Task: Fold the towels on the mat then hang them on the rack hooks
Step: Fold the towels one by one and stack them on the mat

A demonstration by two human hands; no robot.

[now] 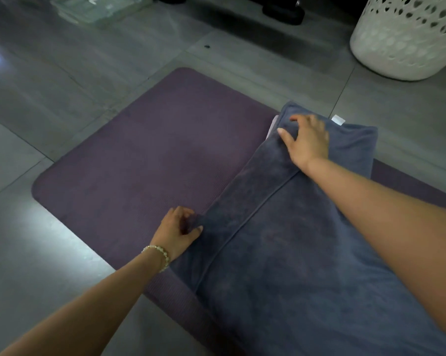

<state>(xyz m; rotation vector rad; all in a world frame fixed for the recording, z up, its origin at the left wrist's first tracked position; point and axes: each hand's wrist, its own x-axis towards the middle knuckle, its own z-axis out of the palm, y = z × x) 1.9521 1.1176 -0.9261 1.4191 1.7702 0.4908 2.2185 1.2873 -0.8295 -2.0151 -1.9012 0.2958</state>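
left hand point(177, 231): I pinched the towel point(281, 240) edge to fold it.
right hand point(306, 141): I gripped its far corner, keeping both on mat point(139, 150).

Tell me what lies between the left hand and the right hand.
Head view: only the blue towel spans from left hand to right hand, lying on the mat.

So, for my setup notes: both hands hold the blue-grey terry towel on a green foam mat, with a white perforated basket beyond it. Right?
Not quite: the head view shows the foam mat is purple, not green. The rest holds: left hand and right hand both grip the blue-grey terry towel, with the white perforated basket beyond.
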